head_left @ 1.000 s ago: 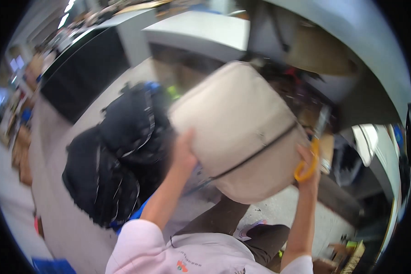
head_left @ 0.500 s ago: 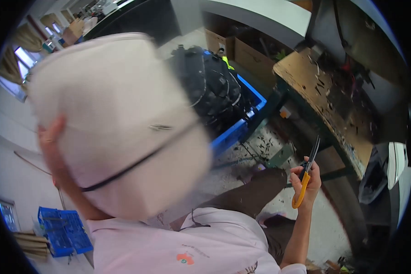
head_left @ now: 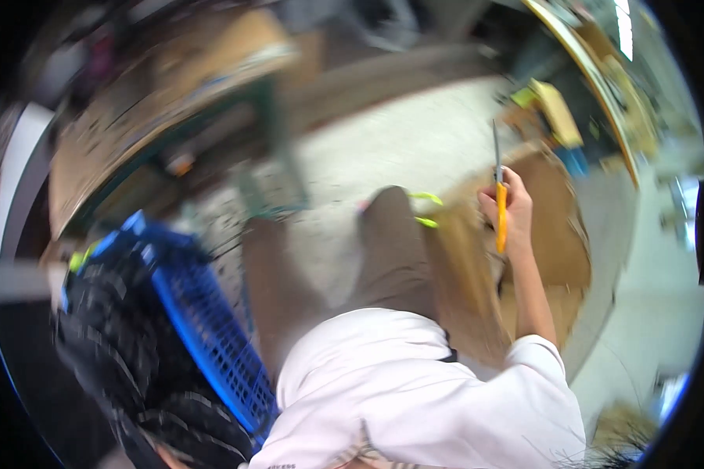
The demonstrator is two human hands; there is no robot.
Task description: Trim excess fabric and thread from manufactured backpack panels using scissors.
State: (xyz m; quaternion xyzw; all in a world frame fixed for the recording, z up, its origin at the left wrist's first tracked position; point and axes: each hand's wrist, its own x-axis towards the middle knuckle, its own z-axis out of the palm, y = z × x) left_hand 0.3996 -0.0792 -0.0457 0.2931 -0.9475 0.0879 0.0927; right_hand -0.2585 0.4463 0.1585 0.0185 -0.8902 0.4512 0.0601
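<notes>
My right hand [head_left: 519, 205] is closed around scissors [head_left: 501, 219] with an orange-yellow handle, their blades pointing away from me above an open cardboard box. Of my left arm, only a small patch of skin [head_left: 170, 458] shows at the lower left edge, beside the heap of black items. The fingers of that hand are hidden. The black items [head_left: 105, 320], with thin light lines on them, fill a blue plastic crate [head_left: 211, 336] to my left. They look like bags, though motion blurs them.
A worktable [head_left: 172, 74] with a worn wooden top and green legs stands ahead to the left, dark scraps on it and on the floor below. The cardboard box [head_left: 551, 227] sits by my right leg. Farther right is a yellow box [head_left: 557, 113] near a long board edge [head_left: 594, 86].
My view has swung to the right. The large pale panel-like object in my left hand has gone out of view. The scissors are still in my right hand, now over the cardboard box.
</notes>
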